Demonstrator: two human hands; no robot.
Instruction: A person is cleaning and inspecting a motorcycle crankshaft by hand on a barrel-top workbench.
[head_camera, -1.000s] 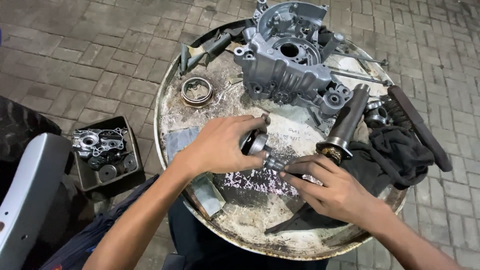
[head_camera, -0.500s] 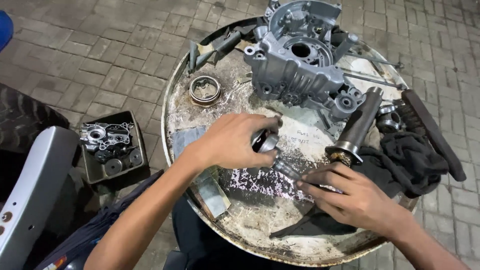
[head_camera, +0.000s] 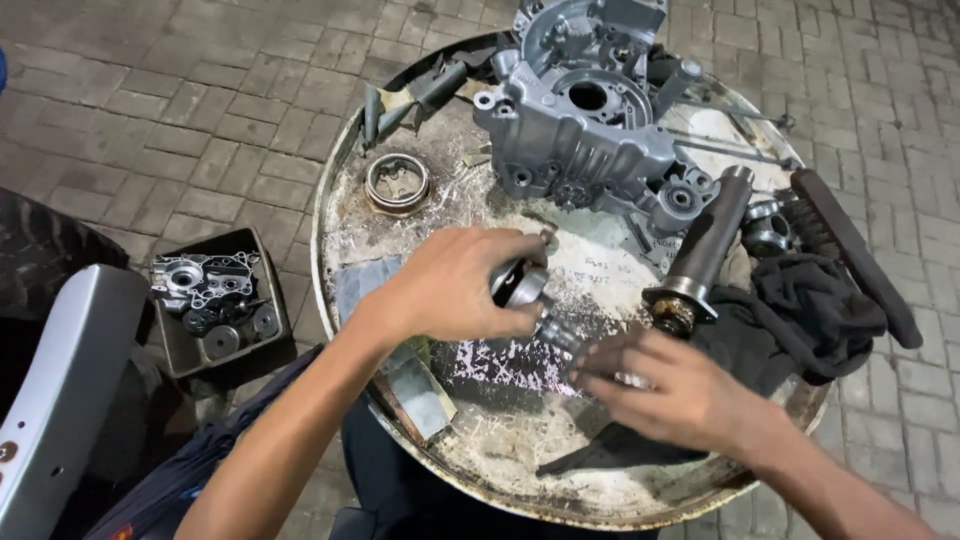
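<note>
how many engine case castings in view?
2. One large grey casing at the far side of the round drum top; one smaller casting in the tray on the ground, left. Others may be hidden.

We see the left hand (head_camera: 455, 285) closed around a round metal part (head_camera: 520, 285) over the drum top (head_camera: 500, 470) — the right hand (head_camera: 680, 395) pinches a smaller piece (head_camera: 560, 335) just beside it. Behind them sits a grey engine casing (head_camera: 585, 120), with a black cloth (head_camera: 810, 315) to the right.

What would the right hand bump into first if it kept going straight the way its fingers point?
Probably the small metal part held by the left hand: the right hand points up-left at it, fingertips already close. Depth is hard to judge from above.
</note>
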